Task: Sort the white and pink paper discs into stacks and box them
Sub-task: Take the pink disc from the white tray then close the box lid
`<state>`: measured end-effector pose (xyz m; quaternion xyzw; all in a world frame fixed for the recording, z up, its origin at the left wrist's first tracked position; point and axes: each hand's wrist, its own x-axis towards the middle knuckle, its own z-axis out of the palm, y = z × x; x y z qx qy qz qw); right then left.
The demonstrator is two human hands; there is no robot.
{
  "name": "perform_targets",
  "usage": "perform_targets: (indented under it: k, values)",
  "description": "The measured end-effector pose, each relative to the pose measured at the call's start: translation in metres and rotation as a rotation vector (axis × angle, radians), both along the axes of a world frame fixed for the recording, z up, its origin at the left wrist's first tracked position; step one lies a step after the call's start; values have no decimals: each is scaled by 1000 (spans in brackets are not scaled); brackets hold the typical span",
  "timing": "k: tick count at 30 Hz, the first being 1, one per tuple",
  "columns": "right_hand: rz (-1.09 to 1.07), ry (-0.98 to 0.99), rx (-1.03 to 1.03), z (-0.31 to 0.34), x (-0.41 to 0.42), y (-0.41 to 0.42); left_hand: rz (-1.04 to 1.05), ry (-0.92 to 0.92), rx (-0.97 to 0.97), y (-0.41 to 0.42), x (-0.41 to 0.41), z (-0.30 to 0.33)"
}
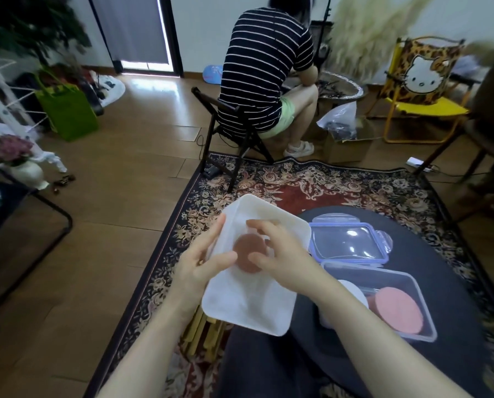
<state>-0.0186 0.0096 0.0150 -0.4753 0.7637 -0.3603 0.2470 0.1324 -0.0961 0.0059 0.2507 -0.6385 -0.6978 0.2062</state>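
Left hand point(202, 262) grips tray point(248, 305) edge; right hand point(271, 251) pinches pink disc point(247, 252) inside. Mid-sort. Next: lift it onto pink stack point(397, 310) in box point(417, 282).

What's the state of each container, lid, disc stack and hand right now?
white tray: held up, tilted, by the left hand.
pink disc: in the tray, right hand fingers curled over it.
clear box: open, on the dark round table.
pink stack: in the box.
white stack: in the box, partly hidden.
blue-rimmed lid: off, flat beside the box.
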Motion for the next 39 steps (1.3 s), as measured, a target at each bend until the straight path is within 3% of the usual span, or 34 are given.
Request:
perform_targets:
  k: [8,17,23,25,30,33,35,38,39]
  values:
    - [-35,-68,142,-14,10,2,-19,-39,-114,8,1,4]
    - [223,290,339,-16,19,9,-55,-24,-79,9,1,0]
    - [248,198,380,-19,21,12,-64,-35,-67,7,1,-2]
    - [237,143,356,-19,22,14,-62,-38,-72,7,2,-4]
    - [136,-416,125,-16,21,17,-47,-49,-80,5,7,-10]
    - [78,-543,5,-10,22,18,-43,-32,-61,4,9,-12]
    - [-5,-481,-89,-8,27,19,13,-13,-5,4,10,-12]
    - [-272,-60,-288,-14,37,22,165,36,110,0,13,-11]
    - [-329,-2,-343,-17,39,24,207,51,135,-2,14,-10]
